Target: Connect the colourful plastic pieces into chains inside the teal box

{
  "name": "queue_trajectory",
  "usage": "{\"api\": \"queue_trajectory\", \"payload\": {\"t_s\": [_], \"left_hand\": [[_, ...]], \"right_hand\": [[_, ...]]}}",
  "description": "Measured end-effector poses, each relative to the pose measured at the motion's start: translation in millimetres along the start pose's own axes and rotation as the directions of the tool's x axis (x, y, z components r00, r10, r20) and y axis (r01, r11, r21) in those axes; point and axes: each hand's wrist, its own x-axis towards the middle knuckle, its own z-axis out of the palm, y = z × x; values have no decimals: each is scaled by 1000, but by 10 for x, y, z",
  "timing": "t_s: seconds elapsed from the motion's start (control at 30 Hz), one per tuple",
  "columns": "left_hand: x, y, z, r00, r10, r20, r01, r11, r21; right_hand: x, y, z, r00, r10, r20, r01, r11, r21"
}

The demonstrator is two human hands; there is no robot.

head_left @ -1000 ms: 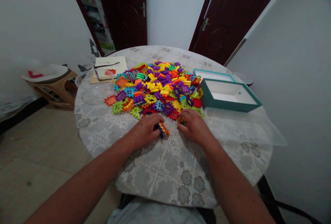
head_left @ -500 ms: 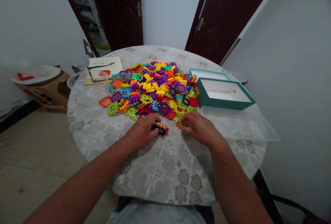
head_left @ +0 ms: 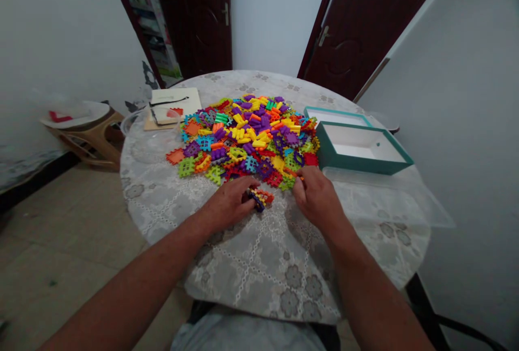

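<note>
Centrally, on a round table (head_left: 243,264) with twelve o'clock at its far edge, is a small stack (head_left: 260,199) of toothed plastic pieces in dark purple, yellow and orange; the left hand (head_left: 232,199), at the stack's nine o'clock, pinches it between thumb and fingers; the right hand (head_left: 318,194), at its three o'clock and apart from it, is curled, fingertips at the near edge of a pile (head_left: 247,134); an orange bit shows there, but whether it is pinched cannot be told; the pile, at twelve o'clock from the stack, mixes toothed squares with short ribbed pieces in purple, yellow, green, blue, red and orange; at two o'clock, just beside the pile, stands an open teal box (head_left: 365,164), white inside, with a shallower tray (head_left: 338,117) behind it; at three o'clock lies clear plastic (head_left: 377,199); at ten o'clock, dark-framed glasses (head_left: 170,103) rest on a cream book (head_left: 178,93).
</note>
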Motion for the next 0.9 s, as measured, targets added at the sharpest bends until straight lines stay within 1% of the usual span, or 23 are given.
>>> {"api": "queue_trajectory", "payload": {"t_s": [0.07, 0.23, 0.37, 0.43, 0.53, 0.6, 0.67, 0.73, 0.8, 0.83, 0.9], "left_hand": [[-5, -17, 13, 1000, -5, -10, 5, 1000, 2], [-2, -21, 32, 1000, 6, -29, -5, 1000, 8], [-1, -27, 58, 999, 26, -26, -26, 999, 18], [-2, -29, 73, 999, 39, -29, -39, 999, 15], [-9, -24, 58, 996, 79, -38, -79, 997, 0], [-20, -27, 1, 992, 123, -40, -124, 992, -9], [-35, -49, -90, 988, 132, -82, -131, 991, 18], [-53, -96, -186, 977, 79, -198, -59, 993, 105], [-68, -158, -254, 947, 11, -320, 64, 973, 223], [-73, -188, -271, 935, -15, -354, 120, 953, 276], [-76, -235, -269, 933, -57, -356, 192, 915, 356]], "right_hand": [[-5, -89, 48, 1000, -4, 12, 3, 995, 99], [-37, -269, 206, 982, -51, 180, -12, 942, 334], [-67, -336, 205, 969, -85, 233, -31, 890, 455], [-90, -367, 202, 961, -109, 256, -25, 882, 471], [-126, -405, 251, 950, -147, 276, 15, 903, 429], [-140, -410, 299, 956, -135, 261, 24, 921, 388], [-141, -392, 331, 964, -94, 248, -2, 933, 359], [-134, -357, 338, 970, -54, 236, -35, 933, 359], [-125, -323, 329, 973, -39, 226, -53, 920, 388], [-121, -311, 324, 974, -38, 224, -58, 911, 408], [-116, -306, 315, 974, -39, 223, -67, 891, 448]]}}
